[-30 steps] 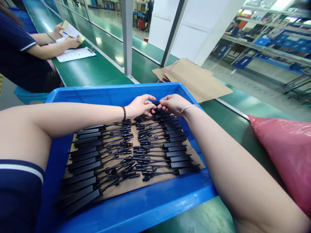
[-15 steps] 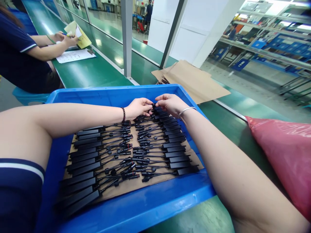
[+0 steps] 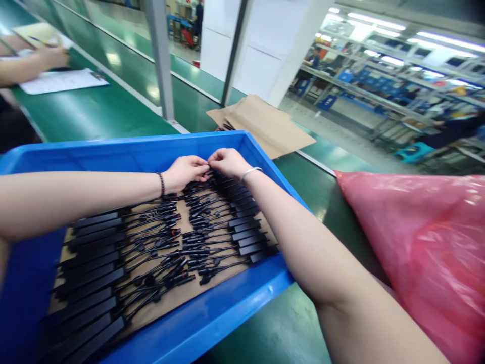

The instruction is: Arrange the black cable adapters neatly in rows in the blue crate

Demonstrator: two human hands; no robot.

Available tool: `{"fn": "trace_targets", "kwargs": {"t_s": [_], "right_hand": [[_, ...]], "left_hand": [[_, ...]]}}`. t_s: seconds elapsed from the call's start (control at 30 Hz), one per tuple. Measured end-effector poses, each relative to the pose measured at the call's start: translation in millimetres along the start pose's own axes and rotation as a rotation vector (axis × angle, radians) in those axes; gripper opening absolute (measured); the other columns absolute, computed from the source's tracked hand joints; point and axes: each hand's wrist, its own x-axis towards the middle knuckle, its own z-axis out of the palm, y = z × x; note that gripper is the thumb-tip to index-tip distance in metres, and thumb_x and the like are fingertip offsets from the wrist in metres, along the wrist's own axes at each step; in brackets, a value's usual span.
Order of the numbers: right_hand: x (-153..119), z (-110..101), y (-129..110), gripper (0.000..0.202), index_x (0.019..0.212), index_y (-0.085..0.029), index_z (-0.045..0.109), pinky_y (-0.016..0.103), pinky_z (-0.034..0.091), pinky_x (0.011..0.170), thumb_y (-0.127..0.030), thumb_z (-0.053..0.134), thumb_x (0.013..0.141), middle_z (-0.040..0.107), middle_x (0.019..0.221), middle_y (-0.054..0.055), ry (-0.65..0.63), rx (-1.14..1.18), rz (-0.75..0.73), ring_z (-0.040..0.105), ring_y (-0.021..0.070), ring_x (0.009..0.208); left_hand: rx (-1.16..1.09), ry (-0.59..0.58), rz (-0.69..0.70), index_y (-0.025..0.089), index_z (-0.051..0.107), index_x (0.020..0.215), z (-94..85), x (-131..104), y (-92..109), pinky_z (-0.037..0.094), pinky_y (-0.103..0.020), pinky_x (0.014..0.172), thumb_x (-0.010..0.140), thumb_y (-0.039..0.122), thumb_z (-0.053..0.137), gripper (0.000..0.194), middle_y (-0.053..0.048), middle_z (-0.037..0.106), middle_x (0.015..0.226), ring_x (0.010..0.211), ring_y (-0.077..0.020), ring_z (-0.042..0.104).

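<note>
Inside a blue plastic bin (image 3: 235,308), two rows of slim black box modules with short cables lie on brown cardboard (image 3: 174,298). In the left row, a black module (image 3: 100,308) points its cable connectors to the middle. The right row's black modules (image 3: 246,237) face them. My left hand (image 3: 189,171), a beaded bracelet on its wrist, pinches at the bin's far end. My right hand (image 3: 230,164) pinches right beside it, fingertips nearly touching. A small part of a black cable (image 3: 210,173) shows beneath the fingers; the rest is hidden by them.
Behind the bin lie stacked brown cardboard sheets (image 3: 261,124). A red plastic bag (image 3: 420,242) stands at the right on the green bench (image 3: 273,328). At the left, another person's hand (image 3: 53,56) is over papers and a clipboard (image 3: 62,81). A grey post (image 3: 159,60) rises behind.
The camera view has swung right, so the bin and bench appear further left and more of the red bag shows. Both hands stay together at the bin's far end, still pinching.
</note>
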Motion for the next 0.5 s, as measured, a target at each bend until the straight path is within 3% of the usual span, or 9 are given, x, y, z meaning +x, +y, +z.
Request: {"fn": "trace_targets", "kwargs": {"t_s": [0.17,0.3,0.43,0.5], "right_hand": [[0,-5,-4,0.015,0.081,-0.013,0.065,0.018,0.039,0.064,-0.022,0.058,0.072,0.065,0.079,-0.001,-0.013,-0.174,-0.024,0.055,0.0088,0.074],[-1,-7,-7,0.016,0.081,-0.015,0.064,0.015,0.038,0.062,-0.025,0.062,0.07,0.067,0.081,-0.003,-0.041,-0.188,-0.011,0.058,0.0078,0.075],[-1,-8,-15,0.011,0.077,-0.016,0.063,0.016,0.039,0.06,-0.022,0.055,0.073,0.067,0.085,-0.001,-0.141,-0.272,0.03,0.059,0.0098,0.079],[0,-9,-18,0.01,0.068,-0.015,0.061,0.014,0.039,0.063,-0.02,0.054,0.073,0.067,0.082,-0.001,-0.178,-0.245,0.134,0.058,0.0104,0.082]], "left_hand": [[0.164,0.0,0.002,0.017,0.064,0.089,-6.4,4,-4,0.051,-0.021,0.072,0.07,0.032,0.065,0.024,-0.005,0.066,0.087,0.078,-0.0127,0.063],[0.171,0.013,-0.091,0.022,0.064,0.09,-4.8,4,-2,0.049,-0.017,0.078,0.07,0.031,0.064,0.022,0.0,0.065,0.098,0.091,-0.0133,0.061],[0.188,0.041,-0.106,0.025,0.064,0.088,0.0,-3,1,0.049,-0.012,0.072,0.067,0.035,0.065,0.023,0.003,0.065,0.095,0.101,-0.0176,0.057],[0.212,0.023,-0.078,0.026,0.064,0.089,-0.7,-2,0,0.048,-0.013,0.074,0.067,0.034,0.065,0.023,0.004,0.066,0.092,0.102,-0.0171,0.056]]}}
